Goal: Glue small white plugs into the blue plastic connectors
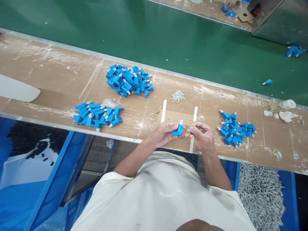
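Note:
My left hand (165,133) grips a small blue plastic part (178,130) with a whitish tip that points up and away from me. Close to its right, my right hand (201,134) has thumb and fingertips pinched together on something small and pale, too small to name. Both hands are over a cardboard patch (179,116) marked off by two white strips. Just beyond it lies a little heap of tiny grey-white pieces (177,96). To the right of my right hand is a pile of blue parts (234,128) with whitish tips.
Two more piles of blue parts, one far (130,80) and one near (96,115), lie to the left. A clear bottle (282,105) rests at the right. Behind the bench runs a green belt (134,35) with a few blue parts. Grey pieces fill a blue bin (261,195) below.

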A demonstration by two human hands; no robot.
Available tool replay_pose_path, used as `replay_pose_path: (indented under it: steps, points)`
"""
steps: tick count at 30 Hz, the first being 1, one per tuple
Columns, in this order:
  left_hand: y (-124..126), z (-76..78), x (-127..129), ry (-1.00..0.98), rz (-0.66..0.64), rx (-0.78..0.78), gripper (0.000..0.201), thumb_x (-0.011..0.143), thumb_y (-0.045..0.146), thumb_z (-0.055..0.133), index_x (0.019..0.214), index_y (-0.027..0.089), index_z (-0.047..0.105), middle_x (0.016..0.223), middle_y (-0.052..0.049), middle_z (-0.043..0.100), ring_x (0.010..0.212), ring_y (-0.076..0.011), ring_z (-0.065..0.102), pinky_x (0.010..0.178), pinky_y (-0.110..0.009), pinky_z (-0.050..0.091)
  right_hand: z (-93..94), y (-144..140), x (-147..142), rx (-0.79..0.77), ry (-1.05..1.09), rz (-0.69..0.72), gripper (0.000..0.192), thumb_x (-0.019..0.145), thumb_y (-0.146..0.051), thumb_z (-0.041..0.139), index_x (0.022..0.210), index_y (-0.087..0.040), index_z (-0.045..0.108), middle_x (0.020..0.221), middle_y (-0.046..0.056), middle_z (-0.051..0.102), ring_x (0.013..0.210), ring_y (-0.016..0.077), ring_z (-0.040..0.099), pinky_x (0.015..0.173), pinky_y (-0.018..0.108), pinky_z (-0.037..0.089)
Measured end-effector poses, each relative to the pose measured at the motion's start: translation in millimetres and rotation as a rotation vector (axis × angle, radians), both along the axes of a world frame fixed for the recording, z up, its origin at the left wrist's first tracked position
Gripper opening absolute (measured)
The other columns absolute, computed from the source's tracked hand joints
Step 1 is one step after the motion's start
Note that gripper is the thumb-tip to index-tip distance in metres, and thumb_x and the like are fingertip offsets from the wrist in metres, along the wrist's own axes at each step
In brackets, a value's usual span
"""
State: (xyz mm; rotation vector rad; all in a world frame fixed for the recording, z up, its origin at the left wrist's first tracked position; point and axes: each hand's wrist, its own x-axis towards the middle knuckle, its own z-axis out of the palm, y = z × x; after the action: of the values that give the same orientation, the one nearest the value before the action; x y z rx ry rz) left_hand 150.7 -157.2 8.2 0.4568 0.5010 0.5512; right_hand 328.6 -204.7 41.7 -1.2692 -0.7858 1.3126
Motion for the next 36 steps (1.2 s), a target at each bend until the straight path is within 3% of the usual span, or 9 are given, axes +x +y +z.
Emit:
replay_pose_path:
  steps: [7,13,17,25,30,33,36]
  points:
    - [-5.8,11.4,0.3,0.106,0.120,0.149,0.046,0.067,0.051,0.091,0.088,0.012,0.077,0.079,-0.003,0.069,0.070,-0.0111,0.060,0.068,-0.023,0.049,1.6,-6.5,-3.4,0.000,-0.016,0.073,0.040,0.066,-0.053,0.091,0.078,-0.020,0.074,0.069,0.003,0.076,0.057,0.0169,0.074,0.053,0.026,0.064]
    - [-9.2,7.5,0.2,0.227,0.203,0.361,0.046,0.072,0.057,0.084,0.090,0.015,0.079,0.081,-0.003,0.069,0.074,-0.0131,0.060,0.071,-0.024,0.047,1.1,-11.4,-10.3,0.030,-0.026,0.097,0.036,0.073,-0.051,0.087,0.081,-0.019,0.072,0.063,0.000,0.071,0.055,0.0146,0.070,0.050,0.024,0.062]
    - [-10.1,6.1,-0.6,0.229,0.204,0.399,0.047,0.072,0.058,0.084,0.092,0.016,0.080,0.082,-0.004,0.069,0.072,-0.0130,0.059,0.069,-0.024,0.047,0.1,-11.9,-13.9,0.040,-0.044,0.065,0.032,0.076,-0.048,0.085,0.081,-0.019,0.072,0.064,0.000,0.068,0.054,0.0125,0.066,0.046,0.022,0.059]
    - [-10.2,11.1,-0.3,0.206,0.220,0.370,0.043,0.068,0.054,0.088,0.089,0.018,0.081,0.080,-0.003,0.066,0.074,-0.0133,0.060,0.073,-0.027,0.048,3.7,-12.0,-20.0,0.091,-0.161,0.013,0.033,0.075,-0.050,0.085,0.079,-0.020,0.073,0.072,0.000,0.064,0.053,0.0110,0.063,0.045,0.023,0.058]
    - [-11.3,12.2,-0.1,0.345,0.338,0.562,0.037,0.073,0.054,0.085,0.089,0.020,0.083,0.082,-0.004,0.065,0.080,-0.0166,0.059,0.077,-0.029,0.048,8.3,-14.8,-22.7,0.112,-0.228,-0.013,0.029,0.079,-0.048,0.084,0.081,-0.020,0.075,0.075,0.001,0.065,0.055,0.0116,0.064,0.049,0.025,0.061]
    - [-11.5,12.5,-0.9,0.389,0.338,0.644,0.036,0.076,0.054,0.082,0.090,0.021,0.083,0.082,-0.005,0.065,0.079,-0.0173,0.058,0.075,-0.029,0.047,6.7,-12.2,-19.3,0.082,-0.175,-0.002,0.030,0.074,-0.046,0.088,0.079,-0.020,0.075,0.074,0.001,0.066,0.055,0.0111,0.065,0.049,0.023,0.060]
    - [-10.5,14.0,-1.5,0.359,0.277,0.611,0.039,0.077,0.056,0.080,0.089,0.019,0.082,0.081,-0.005,0.065,0.075,-0.0165,0.058,0.072,-0.029,0.047,1.9,-6.3,-13.3,0.001,-0.040,0.044,0.036,0.064,-0.046,0.094,0.074,-0.019,0.073,0.065,-0.001,0.066,0.051,0.0105,0.064,0.045,0.020,0.057]
